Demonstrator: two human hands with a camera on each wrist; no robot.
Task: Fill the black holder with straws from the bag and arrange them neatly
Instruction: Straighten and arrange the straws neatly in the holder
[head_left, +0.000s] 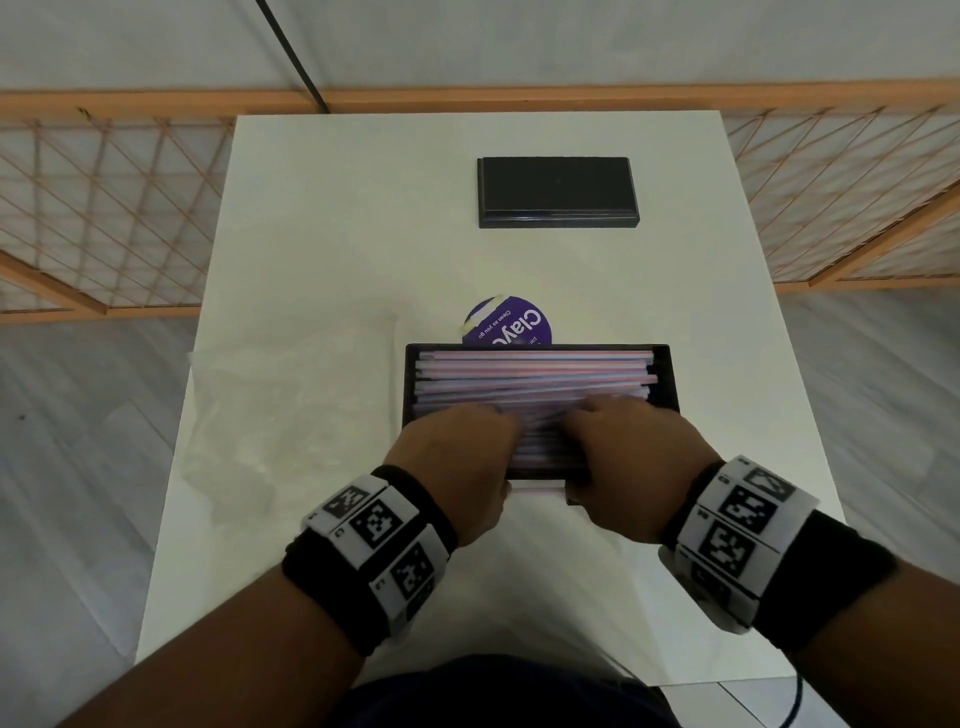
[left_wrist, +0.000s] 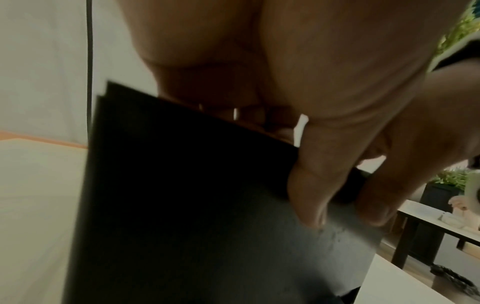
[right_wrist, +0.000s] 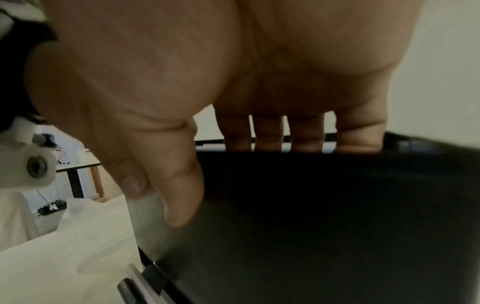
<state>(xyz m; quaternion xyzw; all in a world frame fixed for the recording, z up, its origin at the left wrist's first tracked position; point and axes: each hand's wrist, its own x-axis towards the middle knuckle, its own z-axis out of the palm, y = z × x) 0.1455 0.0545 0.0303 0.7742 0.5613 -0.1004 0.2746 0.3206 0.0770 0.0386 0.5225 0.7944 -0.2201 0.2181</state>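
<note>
The black holder (head_left: 669, 374) sits mid-table, packed with pink and blue straws (head_left: 535, 371) lying left to right. My left hand (head_left: 462, 436) and right hand (head_left: 623, 431) both grip its near wall, fingers over the rim on the straws and thumbs down the outside. In the left wrist view my left hand (left_wrist: 306, 160) has its thumb pressed on the holder's dark outer wall (left_wrist: 182, 205). The right wrist view shows my right hand (right_wrist: 182, 174), its fingers (right_wrist: 306, 131) hooked over the holder's rim (right_wrist: 337, 205). The clear bag (head_left: 270, 415) lies flat to the left. One straw (head_left: 537, 488) lies on the table against the near wall.
A black lid (head_left: 557, 192) lies at the far side of the white table (head_left: 311, 218). A round purple label (head_left: 511, 322) shows just behind the holder. Orange lattice fencing (head_left: 104, 208) stands beyond the table. The crumpled bag (right_wrist: 78, 236) is close to my right thumb.
</note>
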